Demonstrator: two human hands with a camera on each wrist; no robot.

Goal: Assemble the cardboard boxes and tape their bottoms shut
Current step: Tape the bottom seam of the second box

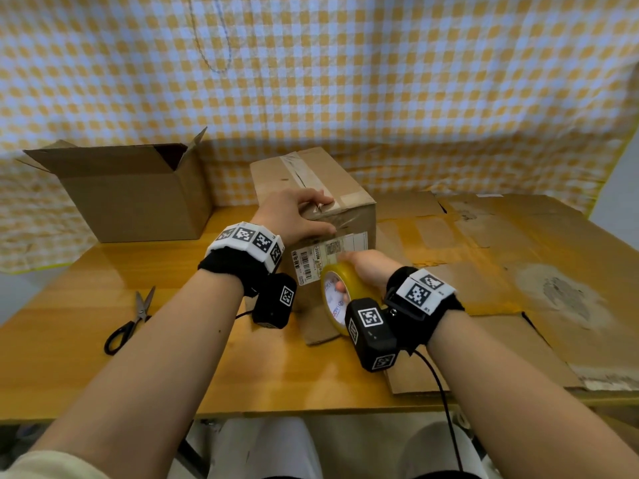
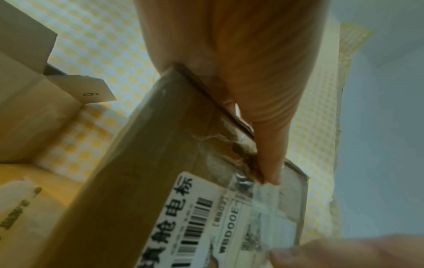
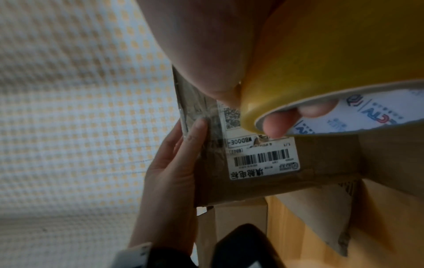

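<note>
Holding the box (image 1: pixel 313 188) steady near the middle of the table (image 1: pixel 86 305), the person's left hand (image 1: pixel 294 216) lay over its top front edge, fingers fairly straight on the tape strip and the thumb pressed down the front face. The right hand (image 1: pixel 366 267) gripped the tape roll (image 1: pixel 340 295), fingers curled through its core, close against the labelled front. To my eye the strip was being carried over the edge; it would want firm rubbing down at the corner, where the film looked wrinkled, and a taut pull before cutting. The scissors (image 1: pixel 133 319) lay well to the left, out of easy reach of the right hand. An open box (image 1: pixel 131 191) stood at far left; flattened cardboard (image 1: pixel 501 257) covered the right side.
</note>
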